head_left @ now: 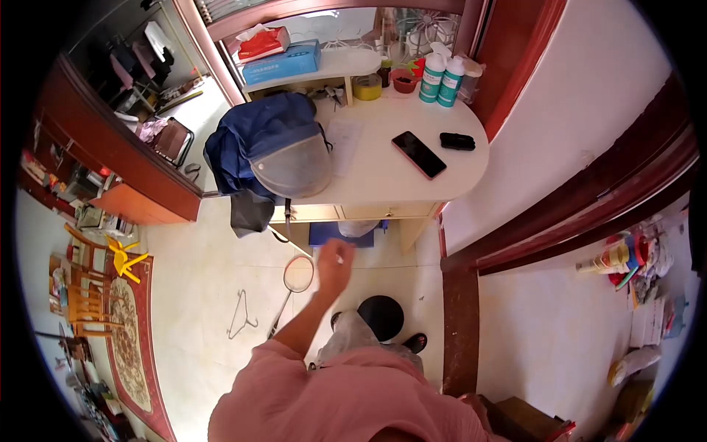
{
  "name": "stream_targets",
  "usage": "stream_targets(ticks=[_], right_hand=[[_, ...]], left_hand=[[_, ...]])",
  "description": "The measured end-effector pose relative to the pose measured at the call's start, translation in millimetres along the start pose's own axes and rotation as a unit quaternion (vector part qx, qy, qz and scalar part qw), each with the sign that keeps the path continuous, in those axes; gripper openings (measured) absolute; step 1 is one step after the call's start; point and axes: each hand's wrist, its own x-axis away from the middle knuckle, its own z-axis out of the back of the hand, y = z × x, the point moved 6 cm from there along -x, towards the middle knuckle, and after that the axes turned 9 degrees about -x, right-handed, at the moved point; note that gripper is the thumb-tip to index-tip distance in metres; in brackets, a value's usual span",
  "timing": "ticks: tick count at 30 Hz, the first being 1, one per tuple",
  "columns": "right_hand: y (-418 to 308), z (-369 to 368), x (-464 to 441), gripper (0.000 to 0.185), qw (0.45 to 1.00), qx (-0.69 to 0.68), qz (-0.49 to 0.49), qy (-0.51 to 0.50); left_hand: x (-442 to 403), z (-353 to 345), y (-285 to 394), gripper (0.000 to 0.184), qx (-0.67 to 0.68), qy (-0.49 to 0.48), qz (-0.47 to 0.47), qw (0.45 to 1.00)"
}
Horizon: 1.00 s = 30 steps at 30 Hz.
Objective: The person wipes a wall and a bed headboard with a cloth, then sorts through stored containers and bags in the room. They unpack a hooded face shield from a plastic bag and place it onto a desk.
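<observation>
My left hand [336, 264] is in front of the cream desk, near its drawers, with its fingers curled; something small and whitish shows at the fingers, too small to name. My right hand is hidden; only a bit of arm shows by my body at the bottom. Above my left hand, a dark blue garment [254, 129] with a clear visor [294, 166] lies on the desk [390, 184] and hangs over its front edge. A black phone [419, 155] and a small black case [457, 141] lie on the right part of the desktop.
A racket [298, 274] and a wire hanger [241, 315] lie on the floor at the left. A round black stool [381, 317] stands close to my feet. Two green-and-white bottles [431, 78] and a blue box [283, 63] stand at the desk's back.
</observation>
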Motion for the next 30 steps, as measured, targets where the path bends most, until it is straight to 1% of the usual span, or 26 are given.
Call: stream_targets(ticks=[1, 2, 3, 4, 5, 7, 8, 9, 12, 15, 18, 19, 20, 21, 22, 23, 24, 25, 26, 27, 28, 29, 30], right_hand=[[-16, 8, 37, 0.026, 0.998, -0.061, -0.031, -0.012], [-37, 24, 63, 0.027, 0.996, -0.074, 0.033, 0.033], [-48, 41, 74, 0.028, 0.988, -0.087, 0.099, 0.075], [-39, 54, 54, 0.027, 0.976, -0.153, 0.13, 0.082], [-28, 68, 38, 0.025, 0.966, -0.199, 0.137, 0.094], [-15, 93, 16, 0.023, 0.937, -0.291, 0.148, 0.122], [-19, 107, 18, 0.019, 0.94, -0.275, 0.147, 0.141], [-23, 117, 18, 0.019, 0.938, -0.272, 0.161, 0.142], [-30, 142, 16, 0.019, 0.933, -0.258, 0.195, 0.159], [-43, 150, 17, 0.02, 0.933, -0.259, 0.209, 0.133], [-48, 152, -8, 0.023, 0.943, -0.217, 0.232, 0.1], [-49, 152, -17, 0.023, 0.943, -0.203, 0.245, 0.097], [-53, 150, -19, 0.023, 0.943, -0.19, 0.256, 0.094], [-56, 149, -22, 0.024, 0.943, -0.179, 0.266, 0.092], [-57, 146, -33, 0.024, 0.939, -0.181, 0.281, 0.081], [-55, 143, -47, 0.025, 0.935, -0.187, 0.292, 0.073], [-52, 144, -43, 0.025, 0.931, -0.197, 0.3, 0.07], [-50, 143, -43, 0.026, 0.931, -0.214, 0.292, 0.049], [-56, 145, -26, 0.028, 0.93, -0.24, 0.277, 0.033], [-44, 145, -37, 0.03, 0.922, -0.279, 0.267, 0.005], [-53, 154, -12, 0.034, 0.904, -0.364, 0.221, -0.04], [-60, 169, 23, 0.036, 0.872, -0.446, 0.197, -0.034], [-57, 179, 26, 0.035, 0.821, -0.523, 0.227, -0.033]], left_hand=[[16, -27, 6, 0.018, 0.021, -0.066, 0.088, 0.994], [15, -44, -11, 0.019, 0.109, -0.023, 0.155, 0.982], [1, -59, -32, 0.021, 0.196, 0.021, 0.216, 0.956], [-21, -57, -45, 0.022, 0.309, 0.074, 0.281, 0.906], [-44, -52, -58, 0.024, 0.417, 0.126, 0.337, 0.835], [-82, -19, -56, 0.022, 0.367, 0.224, 0.358, 0.828], [-95, -14, -74, 0.021, 0.355, 0.221, 0.342, 0.842], [-101, -12, -89, 0.02, 0.342, 0.216, 0.325, 0.855], [-100, -14, -88, 0.016, 0.342, 0.221, 0.333, 0.85], [-96, -20, -87, 0.012, 0.383, 0.244, 0.293, 0.842], [-80, -26, -79, 0.013, 0.45, 0.256, 0.276, 0.81], [-63, -37, -78, 0.011, 0.478, 0.286, 0.327, 0.763], [-53, -56, -89, 0.007, 0.538, 0.143, 0.256, 0.79], [-25, -75, -79, 0.017, 0.481, 0.124, 0.363, 0.788], [1, -99, -63, 0.021, 0.452, 0.052, 0.398, 0.797], [28, -126, -39, 0.021, 0.418, -0.021, 0.39, 0.82], [63, -158, -8, 0.023, 0.47, -0.069, 0.4, 0.784], [107, -193, 21, 0.03, 0.546, -0.124, 0.511, 0.652], [137, -217, 70, 0.049, 0.601, -0.227, 0.493, 0.587], [153, -227, 143, 0.069, 0.641, -0.373, 0.435, 0.509], [161, -230, 217, 0.077, 0.663, -0.415, 0.436, 0.446], [171, -239, 263, 0.077, 0.664, -0.45, 0.439, 0.405], [180, -249, 302, 0.078, 0.665, -0.481, 0.437, 0.367]])
